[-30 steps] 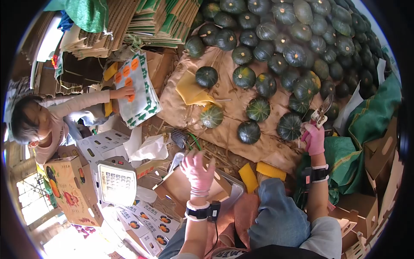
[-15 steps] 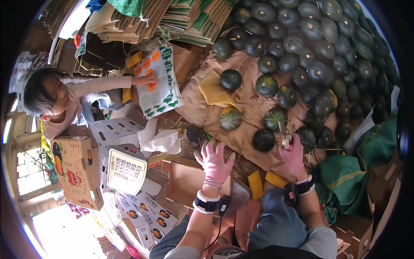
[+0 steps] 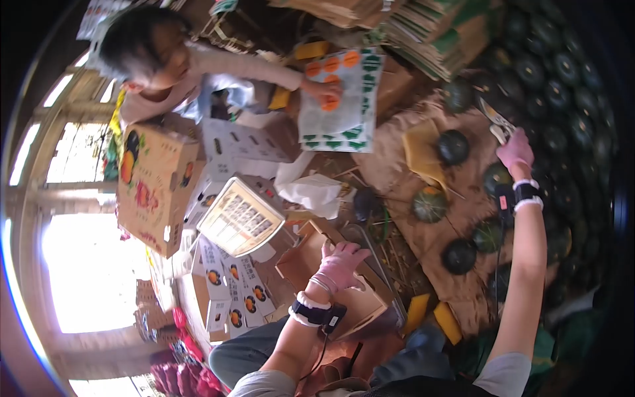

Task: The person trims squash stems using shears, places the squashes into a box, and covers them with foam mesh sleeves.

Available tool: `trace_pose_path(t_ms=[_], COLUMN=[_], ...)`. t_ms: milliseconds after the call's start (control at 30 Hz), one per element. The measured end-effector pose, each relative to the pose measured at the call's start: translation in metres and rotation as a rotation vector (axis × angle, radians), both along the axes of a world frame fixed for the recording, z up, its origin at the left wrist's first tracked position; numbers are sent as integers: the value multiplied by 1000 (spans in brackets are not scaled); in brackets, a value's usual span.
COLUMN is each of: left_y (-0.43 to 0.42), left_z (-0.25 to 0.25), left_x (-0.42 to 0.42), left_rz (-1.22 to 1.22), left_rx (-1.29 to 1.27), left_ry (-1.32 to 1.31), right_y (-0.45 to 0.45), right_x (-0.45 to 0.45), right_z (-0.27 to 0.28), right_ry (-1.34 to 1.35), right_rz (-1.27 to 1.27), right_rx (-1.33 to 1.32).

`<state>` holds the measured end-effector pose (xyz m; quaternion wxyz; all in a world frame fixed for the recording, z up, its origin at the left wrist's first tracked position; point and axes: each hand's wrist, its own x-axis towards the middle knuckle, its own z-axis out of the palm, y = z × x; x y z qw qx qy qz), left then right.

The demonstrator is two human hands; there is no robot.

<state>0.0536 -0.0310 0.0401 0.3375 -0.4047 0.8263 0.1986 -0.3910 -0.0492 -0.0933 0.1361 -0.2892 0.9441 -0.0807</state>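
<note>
My left hand (image 3: 340, 266), in a pink glove, has its fingers spread over an open cardboard box (image 3: 301, 260) and holds nothing. My right hand (image 3: 516, 151), also gloved in pink, is closed on a pair of pruning shears (image 3: 497, 122) whose blades point up and left. The shears are above the dark green pumpkins near the edge of the brown sheet (image 3: 403, 172). Closest to them on the sheet is a round dark pumpkin (image 3: 453, 147). A striped green and orange pumpkin (image 3: 430, 204) lies lower, beside a yellow cloth (image 3: 423, 155).
A scale display (image 3: 241, 217) stands left of the box. Beyond it are a printed carton (image 3: 155, 188) and a person (image 3: 155, 66), one hand on a sticker sheet (image 3: 340, 99). Pumpkins (image 3: 565, 132) pile up at the right; flattened cartons (image 3: 440, 36) are stacked at the top.
The view has swung, shifting the scene. My right hand has reached farther out with the shears, over the upper part of the brown sheet. My left hand has moved over the open box.
</note>
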Motion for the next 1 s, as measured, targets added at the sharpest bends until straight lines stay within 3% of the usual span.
trace_pose_path(t_ms=[67, 133, 367, 467, 500, 600, 667, 700, 733, 767, 833, 867, 933, 1000], left_y=[2, 13, 17, 30, 26, 22, 36, 40, 47, 58, 74, 84, 94, 104], left_z=[-13, -30, -7, -4, 5, 24, 2, -6, 8, -10, -21, -13, -23, -16], left_x=[26, 56, 53, 54, 41, -2, -32, -47, -62, -69, -87, -97, -82, -72], left_rz=[1, 111, 393, 262, 238, 351, 909, 984, 1238, 1352, 1425, 1390, 1337, 1319], left_rx=[14, -96, -245, -329, -347, -19, 807, 874, 1035, 1274, 1611, 1707, 1636, 1508], left_ry=[-64, 34, -105, 117, 302, 853, 1406, 1444, 1383, 1401, 1466, 1529, 1542, 1544], right_y=[5, 17, -11, 10, 11, 27, 56, 76, 98, 116, 148, 155, 170, 184], right_x=[18, 28, 12, 18, 9, 2, 26, 57, 87, 99, 144, 167, 182, 194], right_z=[9, -7, 1, 12, 3, -2, 17, 56, 92, 95, 104, 117, 134, 142], right_ry=[58, 251, 195, 65, -39, -373, -747, -950, -1154, -1306, -1435, -1559, -1284, -1201], right_rz=[16, 166, 172, 136, 96, 48, 114, 57, 2, 343, 422, 422, 523, 409], right_rx=[76, 32, 61, 22, -86, -478, -846, -824, -798, -800, -802, -880, -743, -786])
